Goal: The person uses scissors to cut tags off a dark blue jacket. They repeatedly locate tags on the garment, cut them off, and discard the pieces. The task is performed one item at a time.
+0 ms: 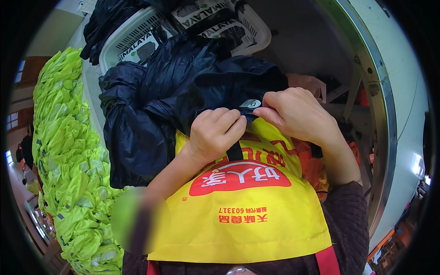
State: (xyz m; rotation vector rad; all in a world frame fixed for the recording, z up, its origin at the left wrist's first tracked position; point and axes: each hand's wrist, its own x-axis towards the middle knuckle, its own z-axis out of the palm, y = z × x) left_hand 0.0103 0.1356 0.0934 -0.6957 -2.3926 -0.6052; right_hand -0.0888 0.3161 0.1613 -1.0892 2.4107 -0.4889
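Basically, the right hand (pixel 298 112) has a narrow thumb-and-finger pinch on the edge of a shiny navy-black thin-fabric garment (pixel 174 87), just beside a small pale oval label (pixel 250 103); the left hand (pixel 215 130) curls onto the same edge, fingertips partly hidden. Garment lies bunched in front of the wearer, mostly to the left. Step looks like working that edge between the fingers; next move probably calls for firm pinches and flat cloth, since it seems slippery. Label bears a dark mark, too small to read. Below, a bright yellow cloth apron (pixel 247 238) has red printing and white characters on a red patch, upside down in view. Beyond, a white slotted plastic basket (pixel 259 30) contains packs with bold black lettering on white. Far left, a heap of neon yellow-green crinkled fabric (pixel 68 160), no readable writing.
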